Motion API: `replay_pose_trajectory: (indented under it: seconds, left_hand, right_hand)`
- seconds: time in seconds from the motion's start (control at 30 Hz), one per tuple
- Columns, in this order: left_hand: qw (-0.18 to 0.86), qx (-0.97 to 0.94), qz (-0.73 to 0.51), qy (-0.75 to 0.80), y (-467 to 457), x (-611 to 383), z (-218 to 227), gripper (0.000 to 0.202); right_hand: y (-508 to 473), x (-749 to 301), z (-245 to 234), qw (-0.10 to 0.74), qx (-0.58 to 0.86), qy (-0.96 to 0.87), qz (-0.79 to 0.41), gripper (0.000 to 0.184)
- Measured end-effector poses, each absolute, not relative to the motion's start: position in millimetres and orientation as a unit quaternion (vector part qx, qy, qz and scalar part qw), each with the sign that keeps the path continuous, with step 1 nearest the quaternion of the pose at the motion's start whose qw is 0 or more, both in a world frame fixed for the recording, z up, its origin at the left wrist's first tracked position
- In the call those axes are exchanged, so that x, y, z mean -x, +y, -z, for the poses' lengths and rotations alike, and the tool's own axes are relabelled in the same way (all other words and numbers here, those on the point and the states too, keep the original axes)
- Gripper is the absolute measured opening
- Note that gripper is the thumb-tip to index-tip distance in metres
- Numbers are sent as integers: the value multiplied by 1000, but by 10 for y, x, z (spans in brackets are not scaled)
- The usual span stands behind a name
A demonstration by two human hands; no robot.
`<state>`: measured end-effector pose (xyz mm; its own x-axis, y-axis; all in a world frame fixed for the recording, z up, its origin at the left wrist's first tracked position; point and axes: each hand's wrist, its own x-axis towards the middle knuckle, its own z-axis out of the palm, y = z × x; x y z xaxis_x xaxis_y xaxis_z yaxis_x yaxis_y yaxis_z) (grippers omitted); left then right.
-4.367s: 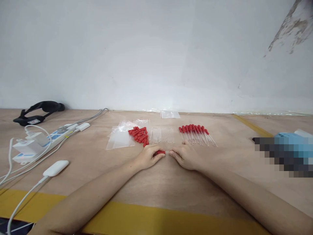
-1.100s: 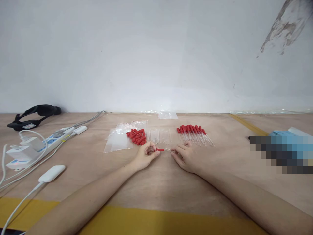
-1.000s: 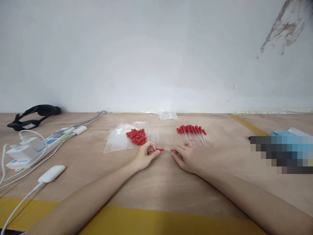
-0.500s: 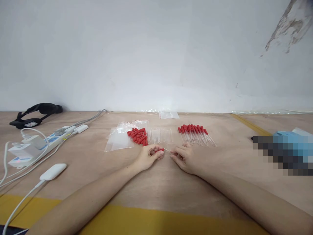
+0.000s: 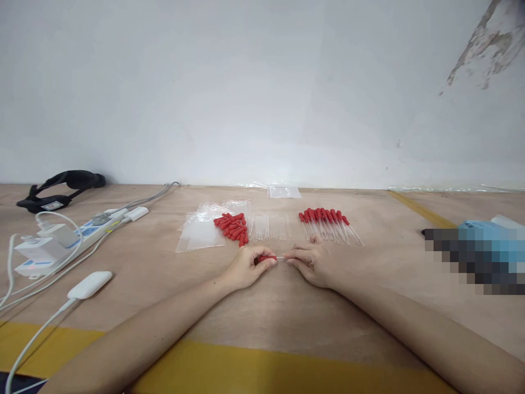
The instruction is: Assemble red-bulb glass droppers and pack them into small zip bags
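My left hand (image 5: 248, 269) pinches a red rubber dropper bulb (image 5: 268, 258) low over the table. A thin clear dropper tube (image 5: 280, 259) is gripped at its other end by the fingertips of my right hand (image 5: 314, 264). The tube lies in line with the bulb and meets its mouth; how deep it sits I cannot tell. Behind my left hand lies a heap of loose red bulbs (image 5: 233, 227). Several clear tubes (image 5: 268, 226) form a row beside it. Beyond my right hand, assembled droppers (image 5: 328, 219) with red bulbs lie fanned out.
Clear plastic bags (image 5: 199, 235) lie left of the bulbs, and another small bag (image 5: 284, 192) rests by the wall. On the left are a power strip (image 5: 88, 232) with chargers, a white device (image 5: 90, 285) on a cable and a black headset strap (image 5: 61, 189). A blue item (image 5: 484, 235) is at right.
The bulb and tube have turned from slanting to nearly level. My hands have shifted slightly, and both keep their hold.
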<state>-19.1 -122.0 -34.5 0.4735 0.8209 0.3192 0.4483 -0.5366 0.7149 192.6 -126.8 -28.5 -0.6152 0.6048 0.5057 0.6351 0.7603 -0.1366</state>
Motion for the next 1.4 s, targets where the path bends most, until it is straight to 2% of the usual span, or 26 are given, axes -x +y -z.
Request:
replay_pose_trajectory:
  seconds: [0.1,0.3,0.63,0.8,0.87,0.97,1.1,1.23,1.4]
  left_hand:
    - [234,-827,-327,393,-1239,186,323,20]
    - [206,-839,-339,373,-1235,184,365,19]
    - [193,-859,-324,346,-1271,182,343,16]
    - [179,-858,-332,348,-1228,187,343,16]
    - [184,-843,-351,364,-1198,211,358,23]
    - [194,-820,-369,393,-1146,264,381,39]
    - [180,-836,-332,399,-1112,303,381,25]
    - [168,-845,-316,396,-1128,295,359,18]
    - [170,-848,-312,393,-1134,290,357,16]
  right_hand:
    - [-1305,-1888,250,258,362,-895,46,28]
    - [-1308,-1810,300,246,383,-890,35,30]
    - [-1270,-1734,309,183,383,-904,-50,32]
    - [-1289,-1748,227,165,389,-906,-39,31]
    - [-1289,-1808,157,165,397,-902,-34,29]
    - [-1204,-1965,35,188,455,-868,-63,26]
    - [-909,-2134,-76,234,594,-766,-72,30]
    - [-596,-2052,-40,183,691,-699,-5,35]
    - [-391,-1841,126,139,730,-668,47,32]
